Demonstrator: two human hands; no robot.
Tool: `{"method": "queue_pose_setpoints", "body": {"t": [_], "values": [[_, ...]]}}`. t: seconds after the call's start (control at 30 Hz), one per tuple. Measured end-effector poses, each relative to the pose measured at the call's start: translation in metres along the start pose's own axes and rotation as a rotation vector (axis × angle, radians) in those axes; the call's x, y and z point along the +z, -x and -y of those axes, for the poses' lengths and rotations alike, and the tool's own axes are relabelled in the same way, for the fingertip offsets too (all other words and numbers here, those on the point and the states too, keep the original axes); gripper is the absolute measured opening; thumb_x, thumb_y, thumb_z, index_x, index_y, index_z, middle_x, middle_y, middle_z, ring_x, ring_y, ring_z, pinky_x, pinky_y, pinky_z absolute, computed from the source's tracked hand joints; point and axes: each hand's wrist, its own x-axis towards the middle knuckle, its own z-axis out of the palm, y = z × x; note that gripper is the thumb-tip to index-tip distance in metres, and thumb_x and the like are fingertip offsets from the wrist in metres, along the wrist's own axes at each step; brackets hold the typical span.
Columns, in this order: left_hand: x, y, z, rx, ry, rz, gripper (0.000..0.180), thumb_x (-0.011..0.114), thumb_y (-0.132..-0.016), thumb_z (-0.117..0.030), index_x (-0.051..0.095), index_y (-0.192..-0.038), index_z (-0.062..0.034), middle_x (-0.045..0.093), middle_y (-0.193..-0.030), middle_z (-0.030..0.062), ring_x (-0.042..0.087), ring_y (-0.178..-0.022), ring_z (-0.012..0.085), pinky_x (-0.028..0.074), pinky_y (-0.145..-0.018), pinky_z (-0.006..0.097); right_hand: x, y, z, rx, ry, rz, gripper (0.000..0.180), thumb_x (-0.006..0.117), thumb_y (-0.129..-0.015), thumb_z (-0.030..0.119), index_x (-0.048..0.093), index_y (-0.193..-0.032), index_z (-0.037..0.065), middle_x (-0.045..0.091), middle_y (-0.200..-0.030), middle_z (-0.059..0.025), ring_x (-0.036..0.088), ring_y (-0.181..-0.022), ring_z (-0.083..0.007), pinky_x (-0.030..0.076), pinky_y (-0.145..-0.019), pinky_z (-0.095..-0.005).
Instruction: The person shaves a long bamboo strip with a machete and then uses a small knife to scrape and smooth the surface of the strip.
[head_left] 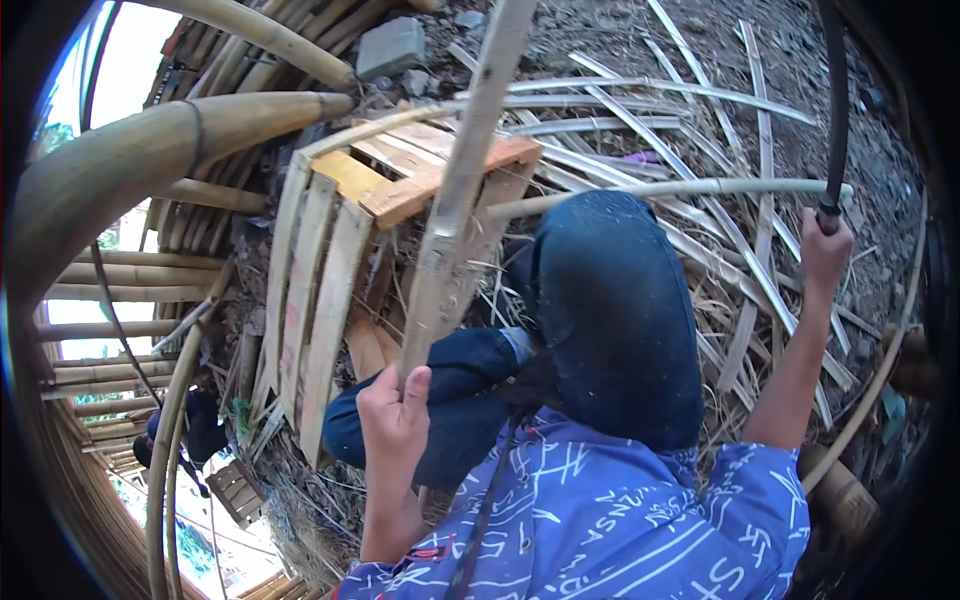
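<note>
A long, flat, pale-tan bamboo strip [462, 190] stood aslant in front of the seated person, its upper end running out past the top of the view; where its lower end rested could not be seen. The bare left hand [393, 415] was closed around its lower part, thumb laid upward along it, a grip that seemed meant to keep the strip steady and its upper length uncovered; the bare right hand [828, 245] was wrapped tightly about the handle of a long, dark, slightly curved blade [836, 110], held out to the side, well apart from the strip, perhaps so that the edge stood clear of leg and left hand.

Behind the strip sat a slatted, pale wooden crate [322, 310] with an orange-brown top slat [515, 152]; it was near enough to serve as a support, though whether the strip touched it could not be told. The legs in dark-blue jeans [620, 310] were folded beside it, one knee raised, probably for a stable seat; beyond lay many thin, pale split strips [745, 235], crossing loosely on the ground; thick, tan, round bamboo poles [110, 185] framed the left side.
</note>
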Motion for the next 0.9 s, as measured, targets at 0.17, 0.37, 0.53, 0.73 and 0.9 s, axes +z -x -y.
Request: {"method": "queue_pose_setpoints", "body": {"t": [0.17,0.37,0.53,0.73,0.9], "values": [[0.001,0.005,-0.036,0.031,0.09,0.148,0.049,0.058,-0.093,-0.041,0.052,-0.07,0.0017,0.041,-0.049,-0.001,0.04,-0.047,0.0052,0.031,-0.042,0.025,-0.022,0.035,0.084,0.088,-0.632,0.261,0.018,0.068,-0.08,0.012,0.057,-0.068,0.005,0.051,-0.054,0.002,0.045,-0.046,-0.0062,0.032,-0.044,-0.0251],[0.026,0.007,-0.057,0.134,-0.121,0.307,0.044,0.061,-0.091,-0.031,0.044,-0.067,0.0012,0.041,-0.05,0.0165,0.04,-0.042,0.0285,0.032,-0.043,0.036,-0.043,0.085,0.124,-0.276,-0.636,0.342,0.015,0.068,-0.077,0.008,0.056,-0.069,0.004,0.052,-0.055,-0.0006,0.049,-0.046,-0.0082,0.035,-0.044,-0.0259],[0.038,0.014,-0.054,0.188,-0.214,0.298,0.043,0.059,-0.092,-0.034,0.048,-0.069,0.0011,0.041,-0.049,0.0114,0.043,-0.042,0.022,0.033,-0.043,0.033,-0.031,0.107,0.13,-0.496,-0.432,0.397,0.015,0.068,-0.068,0.009,0.054,-0.07,0.003,0.056,-0.059,-0.0141,0.059,-0.054,-0.0303,0.046,-0.051,-0.0378],[0.042,0.023,-0.047,0.296,-0.254,0.223,0.044,0.058,-0.092,-0.037,0.052,-0.073,0.0014,0.038,-0.05,0.0091,0.038,-0.043,0.0168,0.032,-0.044,0.031,-0.024,0.1,0.127,-0.664,-0.196,0.355,0.021,0.068,-0.062,0.013,0.049,-0.068,0.005,0.058,-0.064,-0.0131,0.061,-0.059,-0.0328,0.048,-0.052,-0.0417],[0.039,0.028,-0.052,0.272,-0.316,0.229,0.04,0.061,-0.092,-0.028,0.043,-0.068,-0.0005,0.043,-0.053,0.0162,0.048,-0.045,0.0346,0.036,-0.043,0.036,-0.012,0.08,0.123,-0.766,-0.124,0.332,0.027,0.073,-0.062,0.021,0.051,-0.07,0.006,0.059,-0.064,-0.0118,0.063,-0.059,-0.0308,0.049,-0.053,-0.0415]]}}
